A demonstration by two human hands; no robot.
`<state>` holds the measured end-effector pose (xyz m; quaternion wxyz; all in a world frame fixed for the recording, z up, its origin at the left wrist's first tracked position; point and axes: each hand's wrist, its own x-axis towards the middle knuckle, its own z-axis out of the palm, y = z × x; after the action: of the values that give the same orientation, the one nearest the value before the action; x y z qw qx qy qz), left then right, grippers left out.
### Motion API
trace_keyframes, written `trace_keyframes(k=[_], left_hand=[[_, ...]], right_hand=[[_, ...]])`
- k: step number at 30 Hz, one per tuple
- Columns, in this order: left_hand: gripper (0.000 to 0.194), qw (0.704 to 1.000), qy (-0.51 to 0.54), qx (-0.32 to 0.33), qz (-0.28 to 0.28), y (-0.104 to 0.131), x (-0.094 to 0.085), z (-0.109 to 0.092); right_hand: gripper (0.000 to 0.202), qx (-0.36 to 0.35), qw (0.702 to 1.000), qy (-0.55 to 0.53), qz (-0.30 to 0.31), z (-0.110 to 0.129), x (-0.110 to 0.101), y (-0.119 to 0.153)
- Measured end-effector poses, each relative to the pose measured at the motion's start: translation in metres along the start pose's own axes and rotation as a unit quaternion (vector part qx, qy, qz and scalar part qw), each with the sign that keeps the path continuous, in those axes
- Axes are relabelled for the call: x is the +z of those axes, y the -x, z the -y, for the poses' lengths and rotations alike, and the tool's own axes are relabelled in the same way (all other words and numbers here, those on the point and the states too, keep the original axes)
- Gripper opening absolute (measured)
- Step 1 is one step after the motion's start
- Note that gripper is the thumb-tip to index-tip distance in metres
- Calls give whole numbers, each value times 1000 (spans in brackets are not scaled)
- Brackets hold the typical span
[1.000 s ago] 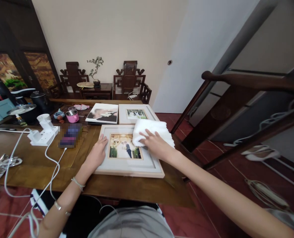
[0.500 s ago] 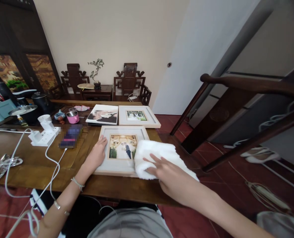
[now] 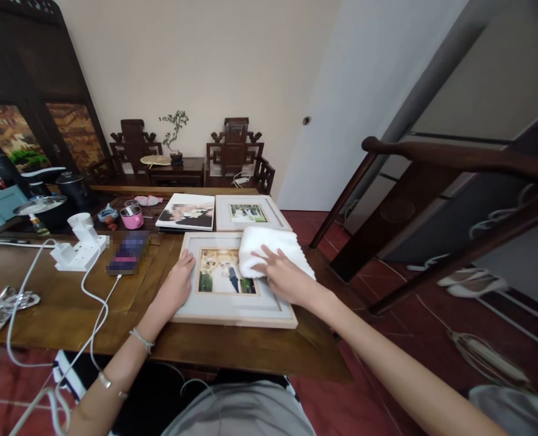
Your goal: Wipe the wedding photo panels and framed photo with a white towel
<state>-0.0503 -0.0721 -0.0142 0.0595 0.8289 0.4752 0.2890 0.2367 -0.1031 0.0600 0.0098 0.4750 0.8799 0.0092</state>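
A light wooden picture frame [image 3: 237, 318] with a wedding photo lies flat near the table's front edge. My left hand [image 3: 182, 280] grips its left side, fingertips over the rim. A fluffy white towel [image 3: 285, 242] covers the frame's upper right part and hangs past its right edge. On the towel rests my right hand [image 3: 280, 272], holding it against the frame with the fingers somewhat spread; the thumb is hard to make out. Just beyond lie a second picture frame [image 3: 273, 215] and a photo album [image 3: 189, 212].
On the wooden table [image 3: 232, 351], to the left, are a phone [image 3: 128, 253] on a charging cable, a white power strip [image 3: 80, 254], a pink cup [image 3: 131, 217] and a clear hair clip [image 3: 8, 309]. A dark wooden chair [image 3: 400, 206] stands at the right.
My right hand has slid the towel away from me and a little left, from the frame's lower right to its upper right. My left hand keeps its place on the frame.
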Motion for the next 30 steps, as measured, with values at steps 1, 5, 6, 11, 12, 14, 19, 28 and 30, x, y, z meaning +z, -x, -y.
trace_keyframes(k=[1,5,6,11,12,14,19,28,30], left_hand=[[63,1000,-2,-3,1,0,0,-1],[63,1000,-10,-11,11,0,-1,-3],[64,1000,-10,-11,14,1,-2,-3],[66,1000,-6,-15,25,2,-2,-3],[66,1000,-4,-16,26,2,-2,-2],[67,1000,-1,-17,25,2,-3,-2],[65,1000,-1,-9,27,0,-3,-1],[65,1000,3,2,-1,0,-2,-2],[64,1000,3,-1,1,0,-2,-3]], right_hand=[[60,-2,1000,-6,16,9,-4,12],[61,-14,995,-66,67,43,-19,61],[62,-18,994,-83,73,49,-21,70],[67,-16,993,-92,67,51,-18,74],[66,-11,995,-87,53,46,-15,67],[66,2,997,-77,20,32,-8,46],[61,30,998,-32,-39,-4,1,-14],[53,-1,999,9,-34,11,6,-6],[56,-8,1000,-17,-2,25,-2,19]])
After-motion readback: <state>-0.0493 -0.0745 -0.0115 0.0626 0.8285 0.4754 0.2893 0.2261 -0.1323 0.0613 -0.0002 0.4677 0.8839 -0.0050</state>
